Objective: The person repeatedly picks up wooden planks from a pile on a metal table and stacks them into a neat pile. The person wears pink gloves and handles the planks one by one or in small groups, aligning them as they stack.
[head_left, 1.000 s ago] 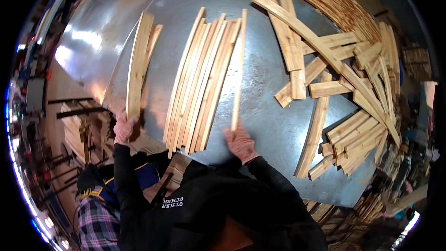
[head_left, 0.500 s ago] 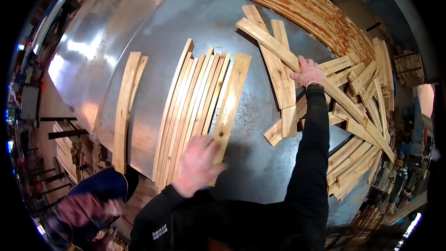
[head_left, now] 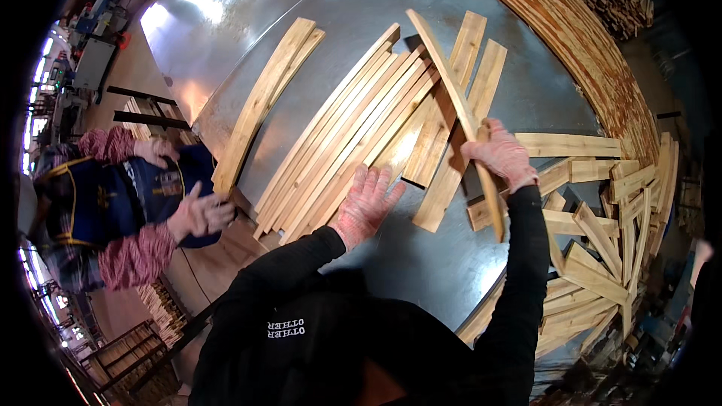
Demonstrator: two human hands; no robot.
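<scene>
My right hand (head_left: 502, 154) grips a wooden slat (head_left: 445, 71) near its lower end. The slat is tilted and raised over two loose boards (head_left: 445, 180) on the metal table. My left hand (head_left: 365, 203), fingers stretched, lies at the near right edge of a row of slats (head_left: 338, 135) set side by side. The fingertips appear to touch the outermost board there. Both hands look covered by thin pinkish gloves. The far end of the held slat reaches past the row's upper right corner.
Two slats (head_left: 263, 101) lie apart at the left. A heap of crossed slats (head_left: 594, 278) spreads at the right, beside a worn, rust-coloured strip (head_left: 579, 37). At the left table edge is a co-worker's hand (head_left: 199, 214). The metal table (head_left: 353, 0) has a seam.
My right hand has lifted the slat off the heap and swung it more upright. My left hand has spread beside the row. The view has turned, showing more of the co-worker.
</scene>
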